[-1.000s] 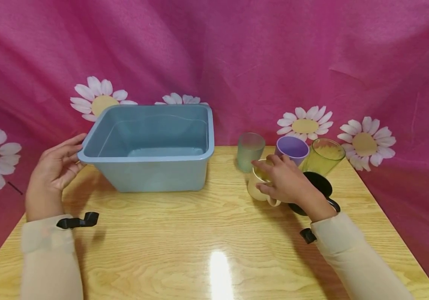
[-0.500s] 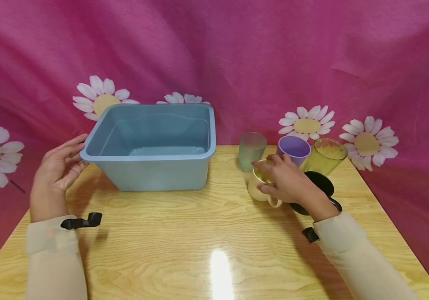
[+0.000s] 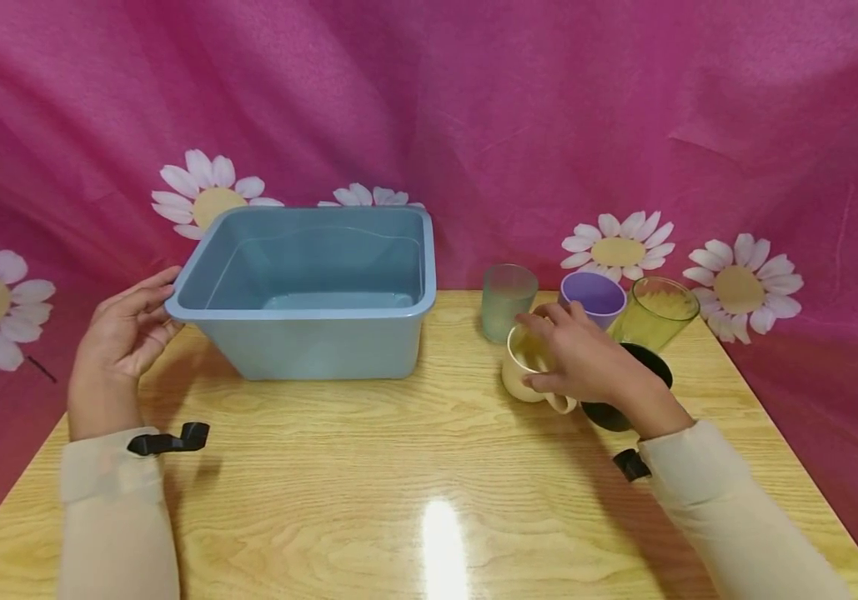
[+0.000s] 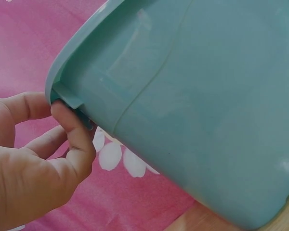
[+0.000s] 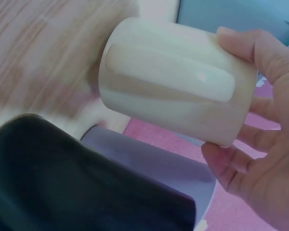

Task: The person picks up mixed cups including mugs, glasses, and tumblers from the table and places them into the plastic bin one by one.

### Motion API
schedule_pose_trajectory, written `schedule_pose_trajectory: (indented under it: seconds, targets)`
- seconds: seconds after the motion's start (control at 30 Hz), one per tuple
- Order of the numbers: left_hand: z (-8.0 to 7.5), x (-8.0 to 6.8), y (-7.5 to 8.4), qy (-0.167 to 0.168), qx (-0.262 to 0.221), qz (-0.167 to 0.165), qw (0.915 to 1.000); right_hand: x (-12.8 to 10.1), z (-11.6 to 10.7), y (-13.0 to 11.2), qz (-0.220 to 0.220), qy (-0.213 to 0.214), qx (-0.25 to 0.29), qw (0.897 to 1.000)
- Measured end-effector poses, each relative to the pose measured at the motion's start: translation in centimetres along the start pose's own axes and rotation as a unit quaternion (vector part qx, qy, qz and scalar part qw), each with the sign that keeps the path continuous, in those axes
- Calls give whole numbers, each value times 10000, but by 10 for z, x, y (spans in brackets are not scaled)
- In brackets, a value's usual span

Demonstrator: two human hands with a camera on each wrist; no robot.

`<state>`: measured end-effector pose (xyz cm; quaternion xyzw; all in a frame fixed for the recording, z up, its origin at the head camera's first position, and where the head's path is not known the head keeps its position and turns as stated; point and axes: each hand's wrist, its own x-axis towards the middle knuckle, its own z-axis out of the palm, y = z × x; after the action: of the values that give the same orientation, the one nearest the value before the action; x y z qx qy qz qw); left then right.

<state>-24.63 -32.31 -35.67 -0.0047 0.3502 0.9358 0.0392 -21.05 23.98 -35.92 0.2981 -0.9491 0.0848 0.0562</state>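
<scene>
Cream mug [image 3: 529, 371] now lifted, tilted, in right hand [image 3: 586, 362]; tub [image 3: 308, 292] at left hand [image 3: 124, 333]

Cups [image 3: 594, 304] crowd right rear — tub [image 3: 308, 292] blocks left; front table [image 3: 429, 483] open.

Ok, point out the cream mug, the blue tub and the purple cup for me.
cream mug [image 3: 520, 379], head view, on its outer wall left of the right hand.
blue tub [image 3: 308, 350], head view, on its front wall.
purple cup [image 3: 594, 292], head view, inside its open mouth.
</scene>
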Motion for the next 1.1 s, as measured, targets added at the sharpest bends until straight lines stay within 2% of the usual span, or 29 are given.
schedule_pose_trajectory:
  seconds: [0.13, 0.33, 0.47, 0.73, 0.97, 1.1]
  targets:
    - [0, -1, 0, 37, 19, -2, 10000, 3, -5, -2, 4, 6, -77, 10000]
    - [-1, -2, 1, 46, 90, 5, 9999, 8, -18, -7, -236, 117, -255, 9993]
    - [0, -1, 0, 49, 184, 33, 9998, 12, -33, -8, -357, 181, -332, 9986]
    - [2, 3, -2, 22, 123, 34, 9999, 27, -68, -13, -255, 119, -569, 9980]
    - [2, 1, -2, 62, 166, 101, 9998, 48, -96, -20, -471, 228, -622, 9967]
    - [2, 0, -1, 45, 119, 88, 9999, 63, -112, -27, -441, 209, -600, 9970]
